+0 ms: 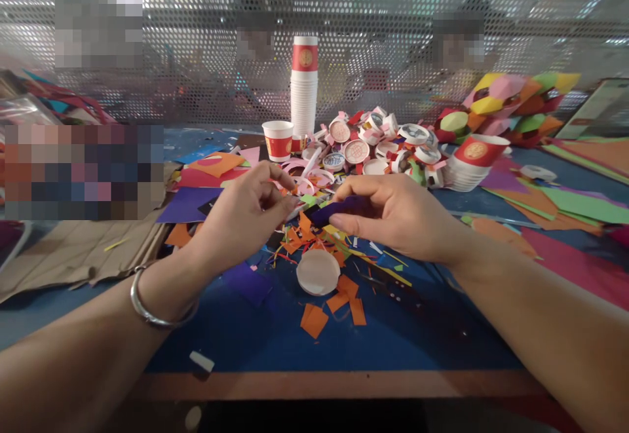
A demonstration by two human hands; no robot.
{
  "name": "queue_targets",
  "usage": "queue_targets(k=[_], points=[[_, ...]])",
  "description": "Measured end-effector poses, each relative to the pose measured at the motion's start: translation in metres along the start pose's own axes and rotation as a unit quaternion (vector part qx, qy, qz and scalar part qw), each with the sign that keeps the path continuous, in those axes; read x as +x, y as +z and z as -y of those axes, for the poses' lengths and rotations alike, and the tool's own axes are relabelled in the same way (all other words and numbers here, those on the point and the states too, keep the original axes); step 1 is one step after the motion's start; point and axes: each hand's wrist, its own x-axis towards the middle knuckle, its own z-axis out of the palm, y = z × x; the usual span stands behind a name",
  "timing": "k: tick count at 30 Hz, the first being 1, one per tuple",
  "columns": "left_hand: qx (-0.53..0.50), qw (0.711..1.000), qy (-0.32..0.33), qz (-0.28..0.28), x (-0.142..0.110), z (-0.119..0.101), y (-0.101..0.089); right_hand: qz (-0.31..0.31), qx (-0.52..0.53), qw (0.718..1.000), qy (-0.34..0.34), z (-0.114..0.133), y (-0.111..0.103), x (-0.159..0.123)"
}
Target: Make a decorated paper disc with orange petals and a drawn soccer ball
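My right hand holds a dark purple piece of paper between thumb and fingers, above the middle of the table. Beside it on the left, my left hand is closed in a pinch; something small and pale seems to show at its fingertips, too small to name. Below the hands lies a heap of orange paper scraps and thin coloured strips. A round white paper disc rests nearer to me, with cut orange squares around it. Scissors lie partly in shadow to its right.
Behind the hands rise a tall stack of paper cups, a single cup and a pile of cut cup bottoms. A tilted cup stack lies right. Coloured paper sheets and brown cardboard flank the space. People sit beyond a perforated metal screen.
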Motion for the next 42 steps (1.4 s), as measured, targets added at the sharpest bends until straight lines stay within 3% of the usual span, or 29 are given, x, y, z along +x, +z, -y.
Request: queue_targets(k=[3, 6, 8, 11, 14, 17, 23, 27, 31, 37, 42], points=[[0.076, 0.996, 0.002, -0.035, 0.000, -0.002, -0.005, 0.009, 0.008, 1.000, -0.007, -0.004, 0.001, 0.001], [0.127, 0.990, 0.047, -0.026, 0.002, 0.002, -0.009, 0.007, -0.006, 1.000, -0.014, -0.009, 0.002, 0.001], [0.140, 0.988, 0.062, -0.013, 0.004, 0.003, -0.010, 0.001, -0.029, 0.999, -0.018, -0.011, 0.002, 0.000], [0.124, 0.991, 0.034, -0.023, 0.002, -0.001, -0.008, -0.001, -0.052, 0.998, -0.020, -0.012, 0.002, 0.000], [0.069, 0.997, 0.018, -0.019, -0.002, -0.009, -0.003, -0.003, -0.073, 0.997, -0.031, -0.012, 0.003, 0.000], [-0.051, 0.996, -0.038, 0.054, -0.007, -0.014, 0.004, -0.012, -0.104, 0.993, -0.057, -0.014, 0.005, 0.000], [-0.290, 0.928, -0.185, 0.144, -0.006, -0.009, 0.013, -0.028, -0.154, 0.980, -0.126, -0.018, 0.008, -0.001], [-0.388, 0.876, -0.256, 0.129, -0.001, -0.007, 0.011, -0.031, -0.116, 0.985, -0.122, -0.020, 0.009, -0.002], [-0.428, 0.851, -0.293, 0.088, 0.002, -0.007, 0.009, -0.050, -0.074, 0.993, -0.076, -0.019, 0.009, -0.002], [-0.473, 0.827, -0.294, 0.076, -0.001, -0.009, 0.006, -0.061, -0.033, 0.997, -0.022, -0.018, 0.006, 0.002], [-0.476, 0.832, -0.270, 0.095, -0.004, -0.008, 0.007, -0.033, -0.014, 0.999, 0.019, -0.019, 0.005, 0.003]])
